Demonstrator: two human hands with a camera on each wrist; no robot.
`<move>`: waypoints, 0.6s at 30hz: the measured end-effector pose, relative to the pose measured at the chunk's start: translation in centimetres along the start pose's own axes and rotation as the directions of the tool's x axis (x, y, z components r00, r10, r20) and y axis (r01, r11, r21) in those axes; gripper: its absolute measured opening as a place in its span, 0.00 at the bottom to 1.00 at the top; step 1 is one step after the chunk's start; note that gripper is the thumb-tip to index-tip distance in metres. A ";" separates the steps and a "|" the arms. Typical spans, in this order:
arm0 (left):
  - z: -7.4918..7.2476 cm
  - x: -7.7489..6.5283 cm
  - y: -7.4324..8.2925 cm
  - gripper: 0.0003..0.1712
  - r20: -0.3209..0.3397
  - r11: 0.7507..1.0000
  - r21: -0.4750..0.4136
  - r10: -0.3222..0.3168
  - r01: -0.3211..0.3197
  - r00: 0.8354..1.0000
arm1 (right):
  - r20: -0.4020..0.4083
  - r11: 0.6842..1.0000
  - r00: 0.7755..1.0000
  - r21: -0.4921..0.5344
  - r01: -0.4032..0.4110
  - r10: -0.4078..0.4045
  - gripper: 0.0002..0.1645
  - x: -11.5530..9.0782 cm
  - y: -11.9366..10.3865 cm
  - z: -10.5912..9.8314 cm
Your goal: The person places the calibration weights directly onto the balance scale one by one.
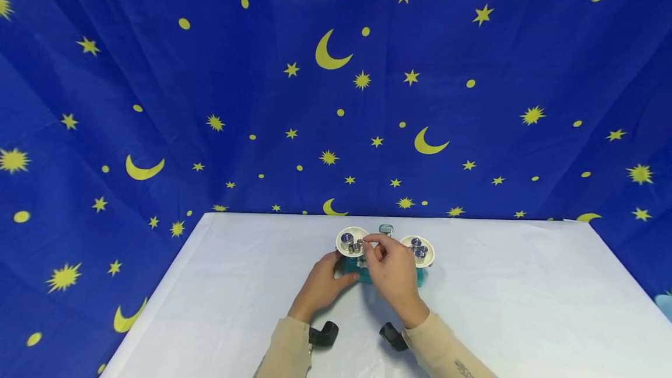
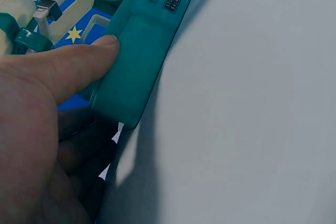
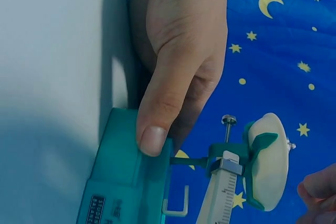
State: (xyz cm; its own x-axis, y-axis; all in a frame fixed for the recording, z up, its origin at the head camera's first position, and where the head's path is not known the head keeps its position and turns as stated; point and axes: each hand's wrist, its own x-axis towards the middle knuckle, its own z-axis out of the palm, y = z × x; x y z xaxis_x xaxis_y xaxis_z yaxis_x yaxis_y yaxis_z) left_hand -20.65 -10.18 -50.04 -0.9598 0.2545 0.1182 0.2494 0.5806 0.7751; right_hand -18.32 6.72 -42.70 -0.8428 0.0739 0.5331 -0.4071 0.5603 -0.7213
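A teal and white student balance (image 1: 385, 273) stands on the table, its two white pans side by side. My left hand (image 1: 321, 284) grips the left end of its teal base (image 2: 142, 51), thumb on the front and fingers behind. The left pan (image 1: 341, 252) holds several metal weights (image 1: 347, 240), large and small. At that pan's right rim are the bent fingers of my right hand (image 1: 394, 267), thumb and forefinger close together, right beside a small weight (image 1: 360, 243). I cannot tell whether they hold it. More weights (image 1: 420, 252) sit in the right pan (image 1: 429, 244).
The balance stands on a white-covered table (image 1: 252, 284) near its far edge. Behind it hangs a blue cloth (image 1: 252, 86) with yellow stars and moons. A black wrist device (image 1: 325, 335) is on the left wrist, another (image 1: 392, 337) on the right.
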 end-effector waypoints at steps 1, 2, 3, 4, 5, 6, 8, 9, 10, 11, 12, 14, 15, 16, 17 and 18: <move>0.0 0.0 0.0 0.40 0.000 1.000 -0.001 0.002 -0.002 1.000 | -0.003 1.000 1.000 -0.004 0.006 -0.006 0.04 0.0 0.1 -0.1; 0.0 0.0 0.0 0.40 0.000 1.000 -0.002 0.003 -0.003 1.000 | -0.006 1.000 1.000 -0.008 0.011 -0.011 0.04 0.0 0.1 -0.2; 0.0 0.0 -0.1 0.40 -0.001 1.000 -0.001 0.005 -0.005 1.000 | -0.008 1.000 1.000 -0.013 0.018 -0.018 0.04 -0.1 0.1 -0.2; 0.0 0.0 -0.1 0.40 0.000 1.000 -0.002 0.005 -0.005 1.000 | -0.009 1.000 1.000 -0.018 0.022 -0.023 0.04 -0.1 0.2 -0.3; 0.1 -0.1 -0.2 0.41 0.001 1.000 -0.003 0.005 -0.005 1.000 | -0.010 0.999 1.000 -0.026 0.029 -0.030 0.04 -0.2 0.2 -0.5; 0.1 -0.1 -0.2 0.41 0.002 1.000 -0.004 0.003 -0.003 1.000 | -0.010 0.999 0.999 -0.032 0.038 -0.038 0.04 -0.2 0.2 -0.6; 0.0 -0.2 -0.4 0.42 0.001 1.000 -0.009 -0.001 0.001 1.000 | -0.006 0.998 0.998 -0.044 0.054 -0.055 0.03 -0.3 0.2 -0.9; 0.0 -0.3 -0.4 0.42 -0.002 1.000 -0.010 -0.003 0.003 1.000 | -0.006 0.997 0.998 -0.051 0.064 -0.065 0.03 -0.4 0.2 -1.0; 0.0 -0.3 -0.5 0.42 -0.004 1.000 -0.010 -0.005 0.005 1.000 | -0.005 0.996 0.997 -0.059 0.073 -0.073 0.03 -0.5 0.3 -1.2; -0.1 -0.4 -0.6 0.42 -0.008 1.000 -0.012 -0.008 0.008 1.000 | -0.004 0.994 0.996 -0.062 0.084 -0.085 0.04 -0.6 0.3 -1.4; -0.1 -0.5 -0.6 0.42 -0.014 1.000 -0.012 -0.010 0.010 1.000 | -0.001 0.994 0.996 -0.066 0.091 -0.091 0.04 -0.6 0.4 -1.6; -0.2 -0.7 -0.7 0.41 -0.027 1.000 -0.012 0.000 0.000 1.000 | 0.002 0.992 0.995 -0.072 0.099 -0.099 0.04 -0.8 0.7 -2.0; -0.3 -0.7 -0.7 0.41 -0.032 1.000 -0.011 0.001 -0.001 0.999 | 0.003 0.992 0.995 -0.075 0.099 -0.099 0.05 -0.9 0.8 -2.2; -0.4 -0.8 -0.7 0.40 -0.036 1.000 -0.011 0.003 -0.003 0.999 | 0.006 0.993 0.996 -0.073 0.094 -0.094 0.05 -1.0 1.1 -2.5; -0.6 -0.8 -0.7 0.39 -0.041 1.000 -0.013 0.005 -0.005 0.999 | 0.009 0.994 0.996 -0.072 0.088 -0.088 0.05 -1.1 1.3 -2.8; -0.7 -0.9 -0.7 0.38 -0.045 1.000 -0.014 0.008 -0.008 0.999 | 0.014 0.994 0.997 -0.073 0.078 -0.078 0.05 -1.2 1.5 -3.1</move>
State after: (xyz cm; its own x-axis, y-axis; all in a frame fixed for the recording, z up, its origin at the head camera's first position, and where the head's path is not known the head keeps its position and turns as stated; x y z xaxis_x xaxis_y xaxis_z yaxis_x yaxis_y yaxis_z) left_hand -20.08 -11.35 -50.20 -0.9628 0.2235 0.1520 0.2554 0.5679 0.7825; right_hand -16.89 10.01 -43.07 -0.8134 0.0188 0.5814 -0.4451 0.6232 -0.6430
